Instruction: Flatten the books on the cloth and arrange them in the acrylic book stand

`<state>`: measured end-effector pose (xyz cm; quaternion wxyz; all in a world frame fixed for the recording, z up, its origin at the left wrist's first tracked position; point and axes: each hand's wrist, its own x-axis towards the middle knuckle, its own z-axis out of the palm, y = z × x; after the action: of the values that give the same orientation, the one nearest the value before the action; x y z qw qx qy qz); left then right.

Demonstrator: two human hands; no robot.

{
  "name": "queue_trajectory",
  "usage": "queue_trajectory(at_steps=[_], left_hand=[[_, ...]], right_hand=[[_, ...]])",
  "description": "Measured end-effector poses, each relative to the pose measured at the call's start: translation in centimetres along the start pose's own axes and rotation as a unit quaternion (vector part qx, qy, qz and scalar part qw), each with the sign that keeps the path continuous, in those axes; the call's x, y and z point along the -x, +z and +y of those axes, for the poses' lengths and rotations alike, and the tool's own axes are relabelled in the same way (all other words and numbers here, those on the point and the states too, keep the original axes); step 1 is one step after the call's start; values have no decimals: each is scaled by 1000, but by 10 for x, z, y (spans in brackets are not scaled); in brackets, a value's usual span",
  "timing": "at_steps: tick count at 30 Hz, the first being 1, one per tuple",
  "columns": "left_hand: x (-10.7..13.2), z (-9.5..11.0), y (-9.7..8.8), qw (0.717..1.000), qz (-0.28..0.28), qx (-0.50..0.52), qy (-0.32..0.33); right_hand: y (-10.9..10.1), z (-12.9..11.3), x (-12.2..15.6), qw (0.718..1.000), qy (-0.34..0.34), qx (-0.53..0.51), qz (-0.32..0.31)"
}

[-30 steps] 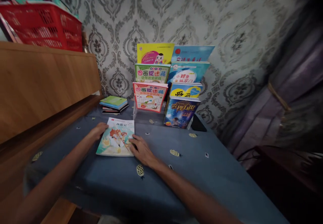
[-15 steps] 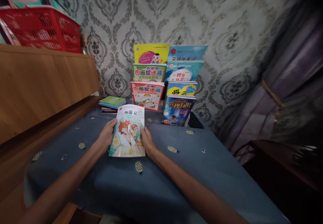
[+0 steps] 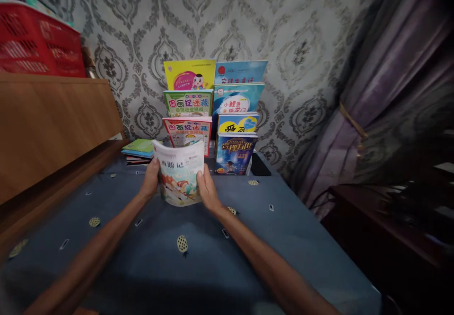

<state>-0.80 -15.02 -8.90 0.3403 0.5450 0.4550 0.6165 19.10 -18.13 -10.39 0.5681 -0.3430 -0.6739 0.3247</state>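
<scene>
A paperback book [image 3: 180, 178] with an illustrated cover and a white upper part is held between my two hands, above the table. Its cover bows, and the top edge curves. My left hand [image 3: 150, 179] grips the left edge. On the right edge, my right hand [image 3: 208, 189] has its thumb on the cover; the other fingers are mostly behind the book. Just beyond it, a red picture book [image 3: 189, 130] stands upright at the front of the left row, its lower part covered by the held book. A dark blue book [image 3: 236, 154] fronts the right row.
Behind stand a green book [image 3: 187, 103], a yellow book [image 3: 189, 74] and several blue ones. Left of them lies a small stack of booklets [image 3: 138, 149]. A black flat object [image 3: 260, 164] lies at right on the blue tablecloth [image 3: 149, 258]. A wooden panel [image 3: 60, 126] bounds the left.
The held book has tilted and bent, its top edge now curved and its cover foreshortened. Both hands have kept their hold. The camera view has turned to the right.
</scene>
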Motion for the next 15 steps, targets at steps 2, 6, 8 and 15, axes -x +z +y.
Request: queue_trajectory(at_steps=[2,6,8,15], left_hand=[[6,-9,-4,999,-13,30,-1],[18,-12,-18,997,-59,34,-47],[18,-2,-26,994,-92,1,-53],[-3,31,-40,959,-257,-72,-92]], right_hand=[[-3,8,7,999,19,30,-29],[-5,17,12,995,54,78,-37],[-11,15,11,993,50,98,-47],[-47,-4,-1,985,32,132,-108]])
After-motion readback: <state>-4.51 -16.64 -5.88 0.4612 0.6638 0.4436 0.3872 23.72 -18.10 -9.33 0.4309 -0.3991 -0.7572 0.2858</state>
